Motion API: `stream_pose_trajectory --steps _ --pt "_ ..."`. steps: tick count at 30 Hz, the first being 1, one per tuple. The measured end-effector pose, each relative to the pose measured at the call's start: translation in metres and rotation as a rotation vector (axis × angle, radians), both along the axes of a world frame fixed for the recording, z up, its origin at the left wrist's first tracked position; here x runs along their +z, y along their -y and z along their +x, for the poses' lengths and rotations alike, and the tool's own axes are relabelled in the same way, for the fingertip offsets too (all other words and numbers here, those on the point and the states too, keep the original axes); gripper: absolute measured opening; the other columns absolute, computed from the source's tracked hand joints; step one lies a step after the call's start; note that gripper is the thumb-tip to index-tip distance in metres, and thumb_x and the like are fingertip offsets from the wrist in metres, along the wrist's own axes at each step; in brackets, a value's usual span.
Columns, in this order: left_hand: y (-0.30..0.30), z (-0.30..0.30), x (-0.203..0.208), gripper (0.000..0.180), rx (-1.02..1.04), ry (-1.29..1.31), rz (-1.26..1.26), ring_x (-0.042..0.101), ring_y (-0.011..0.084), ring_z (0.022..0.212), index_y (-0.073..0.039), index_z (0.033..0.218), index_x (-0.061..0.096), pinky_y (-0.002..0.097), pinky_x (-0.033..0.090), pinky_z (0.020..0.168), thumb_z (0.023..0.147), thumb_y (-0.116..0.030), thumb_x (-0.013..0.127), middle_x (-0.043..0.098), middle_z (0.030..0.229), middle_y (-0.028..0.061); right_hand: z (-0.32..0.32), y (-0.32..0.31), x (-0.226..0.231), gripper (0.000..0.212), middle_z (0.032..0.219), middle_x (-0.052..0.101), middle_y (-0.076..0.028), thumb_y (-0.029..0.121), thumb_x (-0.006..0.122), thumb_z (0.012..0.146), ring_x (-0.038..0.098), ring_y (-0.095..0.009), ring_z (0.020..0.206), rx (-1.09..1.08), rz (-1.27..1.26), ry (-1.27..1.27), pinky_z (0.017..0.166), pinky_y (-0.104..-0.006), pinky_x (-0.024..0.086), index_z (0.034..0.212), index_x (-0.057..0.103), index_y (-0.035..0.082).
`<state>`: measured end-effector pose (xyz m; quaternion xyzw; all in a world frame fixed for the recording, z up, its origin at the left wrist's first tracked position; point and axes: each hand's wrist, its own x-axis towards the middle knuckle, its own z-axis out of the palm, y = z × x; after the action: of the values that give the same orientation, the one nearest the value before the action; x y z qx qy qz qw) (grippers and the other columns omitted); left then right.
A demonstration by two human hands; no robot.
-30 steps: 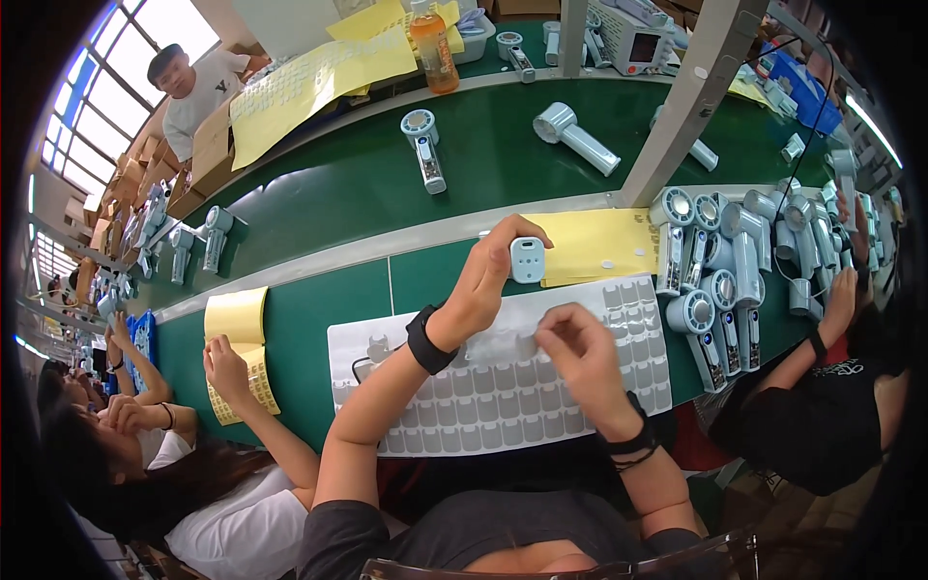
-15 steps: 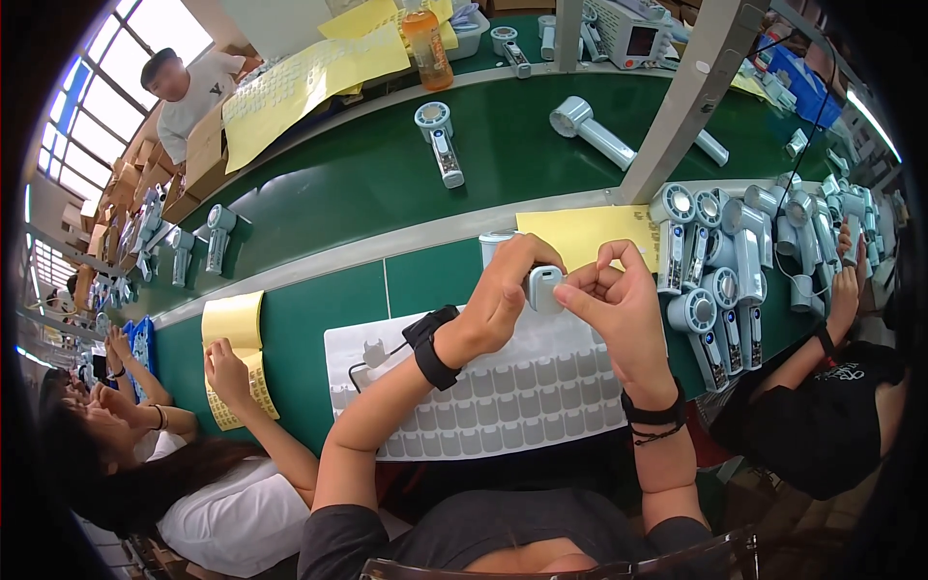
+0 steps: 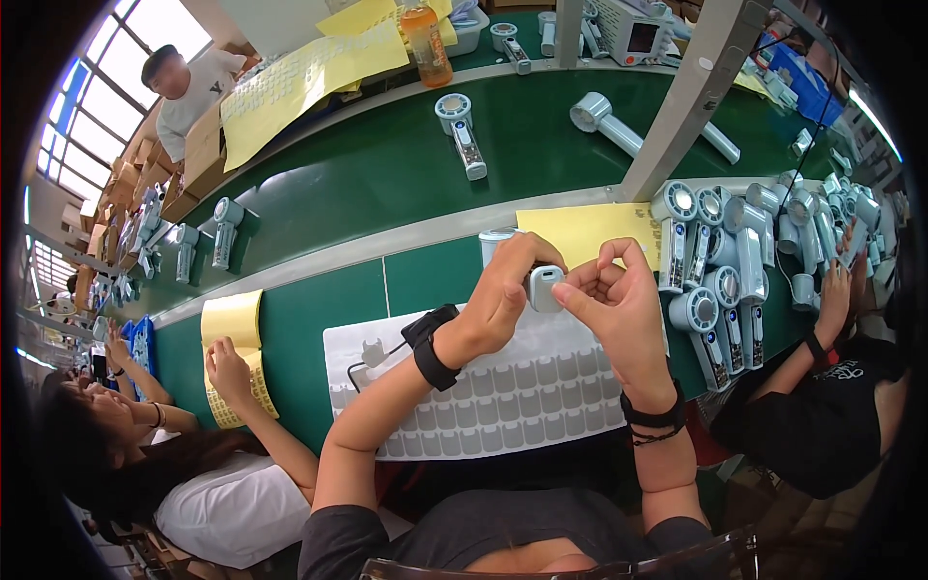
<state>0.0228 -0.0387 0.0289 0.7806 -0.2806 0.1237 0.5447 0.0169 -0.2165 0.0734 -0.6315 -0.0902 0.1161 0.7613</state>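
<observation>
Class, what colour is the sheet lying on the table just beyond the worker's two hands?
Pale yellow: the paper sheet shows best in the head view.

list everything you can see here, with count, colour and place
handheld fan: one, pale blue-grey, held between both hands
sticker sheet: one, white with grey labels, under the hands
yellow paper: one, behind the hands
fan pile: many, pale blue-grey, right of the bench
conveyor belt: one, green, carrying several fans
orange bottle: one, far side
co-worker's hand: one, on a yellow sheet, left
left hand: gripping the fan
right hand: fingers at the fan
</observation>
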Motion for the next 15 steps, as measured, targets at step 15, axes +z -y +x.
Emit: stream_pose_trajectory --steps 15 --pt "0.0001 -0.0010 -0.0006 0.086 -0.008 0.001 -0.025 0.049 0.0239 0.087 0.000 0.100 0.057 0.0344 0.037 0.086 0.096 -0.069 0.006 0.057 0.094 0.0101 0.0015 0.0019 -0.0017 0.040 0.087 0.065 -0.007 -0.005 0.071 0.083 0.060 -0.009 0.080 0.033 0.052 -0.032 0.074 -0.0209 0.048 0.100 0.038 0.009"
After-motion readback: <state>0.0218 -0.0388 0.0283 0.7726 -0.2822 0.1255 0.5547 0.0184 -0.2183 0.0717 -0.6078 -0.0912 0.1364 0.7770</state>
